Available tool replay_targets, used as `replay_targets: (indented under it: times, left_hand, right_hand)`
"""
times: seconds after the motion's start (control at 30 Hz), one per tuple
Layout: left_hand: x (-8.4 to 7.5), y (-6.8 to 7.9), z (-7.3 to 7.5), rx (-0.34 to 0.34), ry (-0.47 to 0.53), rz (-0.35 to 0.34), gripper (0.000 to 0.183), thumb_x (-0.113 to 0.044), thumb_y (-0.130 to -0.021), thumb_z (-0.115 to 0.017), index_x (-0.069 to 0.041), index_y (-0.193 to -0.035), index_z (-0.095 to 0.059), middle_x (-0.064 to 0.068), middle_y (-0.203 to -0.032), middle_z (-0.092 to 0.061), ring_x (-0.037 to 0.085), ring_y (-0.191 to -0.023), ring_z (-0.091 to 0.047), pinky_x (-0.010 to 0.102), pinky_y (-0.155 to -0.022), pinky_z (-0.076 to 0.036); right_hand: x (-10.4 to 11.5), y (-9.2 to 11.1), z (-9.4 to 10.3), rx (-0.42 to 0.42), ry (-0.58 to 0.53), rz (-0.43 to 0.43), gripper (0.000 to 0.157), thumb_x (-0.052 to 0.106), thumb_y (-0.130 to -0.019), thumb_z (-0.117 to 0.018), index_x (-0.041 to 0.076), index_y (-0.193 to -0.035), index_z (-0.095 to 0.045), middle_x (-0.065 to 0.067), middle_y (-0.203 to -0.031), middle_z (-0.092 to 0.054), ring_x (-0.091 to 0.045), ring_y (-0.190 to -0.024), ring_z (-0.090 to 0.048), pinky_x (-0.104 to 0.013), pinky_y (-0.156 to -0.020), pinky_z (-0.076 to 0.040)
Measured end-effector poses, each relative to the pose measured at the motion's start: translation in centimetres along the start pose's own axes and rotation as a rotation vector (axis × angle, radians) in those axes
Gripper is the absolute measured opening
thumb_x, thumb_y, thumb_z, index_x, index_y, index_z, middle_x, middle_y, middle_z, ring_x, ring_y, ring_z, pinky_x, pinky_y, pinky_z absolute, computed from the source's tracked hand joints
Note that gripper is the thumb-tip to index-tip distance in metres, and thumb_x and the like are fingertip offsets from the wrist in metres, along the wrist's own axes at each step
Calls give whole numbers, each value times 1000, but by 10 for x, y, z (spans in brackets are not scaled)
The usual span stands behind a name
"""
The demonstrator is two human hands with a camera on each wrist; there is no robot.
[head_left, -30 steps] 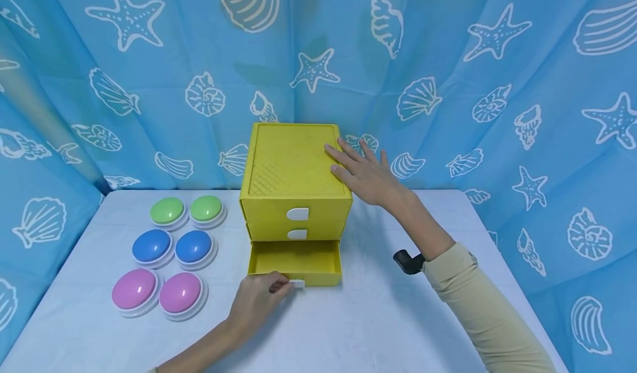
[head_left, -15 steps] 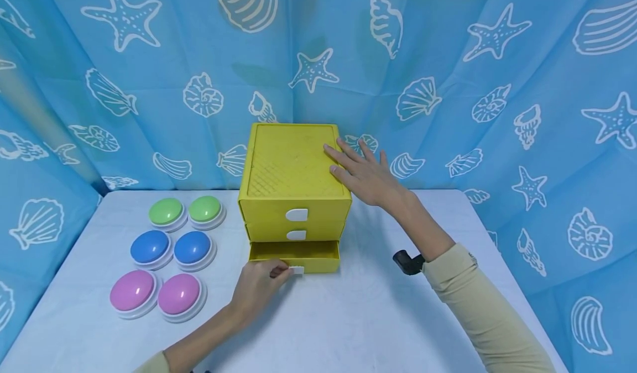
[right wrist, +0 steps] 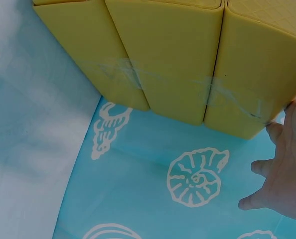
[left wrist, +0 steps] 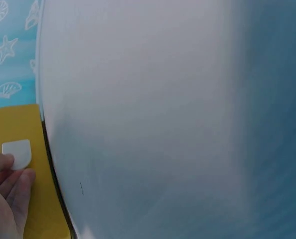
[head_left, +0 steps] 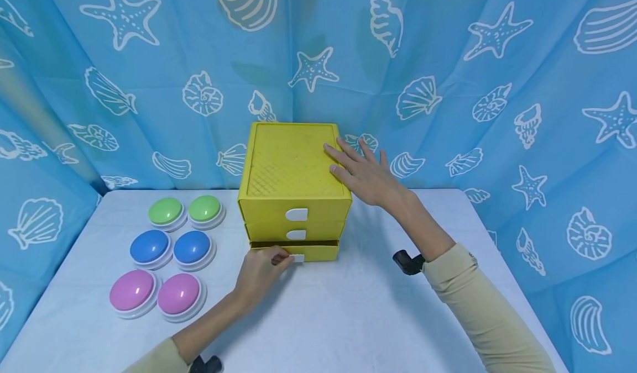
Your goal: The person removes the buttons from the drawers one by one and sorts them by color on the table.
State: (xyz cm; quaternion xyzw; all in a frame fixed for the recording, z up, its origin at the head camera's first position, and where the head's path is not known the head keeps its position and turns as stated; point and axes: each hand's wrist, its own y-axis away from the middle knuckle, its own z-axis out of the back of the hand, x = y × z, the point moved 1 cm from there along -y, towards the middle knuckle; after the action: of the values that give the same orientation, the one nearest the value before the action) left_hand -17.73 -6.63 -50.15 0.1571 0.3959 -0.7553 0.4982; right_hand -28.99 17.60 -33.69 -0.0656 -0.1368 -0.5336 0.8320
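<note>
A yellow three-drawer cabinet (head_left: pixel 293 163) stands at the middle of the table's back. Its bottom drawer (head_left: pixel 320 253) juts out slightly, with only a thin dark gap showing above its front; the upper two look closed. My left hand (head_left: pixel 261 276) pinches the white handle (head_left: pixel 298 258) of that bottom drawer. In the left wrist view, the thumb lies on the handle (left wrist: pixel 19 153) and the fingers are tucked beneath it. Fingers spread, my right hand (head_left: pixel 365 177) rests on the cabinet's top right edge. Clear tape (right wrist: pixel 123 72) crosses the cabinet's side in the right wrist view.
Left of the cabinet, round push-buttons sit in pairs on the white table (head_left: pixel 398 318): green (head_left: pixel 166 211), blue (head_left: pixel 149 246) and pink (head_left: pixel 132 290). A blue curtain (head_left: pixel 448 47) with shell and starfish prints hangs close behind and at the sides.
The bottom drawer has slid inward from well open to nearly closed, my left hand moving with it on the handle. My right hand has stayed in place on the cabinet.
</note>
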Motion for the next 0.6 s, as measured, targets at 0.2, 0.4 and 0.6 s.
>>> replay_targets:
  times: [0.2,0.4,0.6]
  left_hand:
    - [4,-6,-1,-1,6,10,10,-9,-80,-85,-6,-78,-76,0,-73,-72,7,-67,-69,20,-61,-56]
    - [5,-9,0,1,10,36,10,-9,-79,-85,-5,-79,-76,0,-74,-73,9,-68,-70,22,-63,-57]
    - [5,-11,-1,0,3,28,9,-9,-79,-85,-6,-79,-76,0,-74,-73,9,-68,-69,22,-62,-57]
  right_hand:
    - [1,1,1,4,0,-4,61,62,-104,-18,39,-160,-13,9,-166,0,-38,-150,9,-71,-111,8]
    - [2,1,1,5,6,-5,61,62,-104,-18,39,-160,-13,9,-166,0,-38,-150,9,-71,-111,7]
    - [2,1,1,9,4,-6,61,62,-104,-18,39,-160,-13,9,-166,0,-37,-150,10,-71,-111,8]
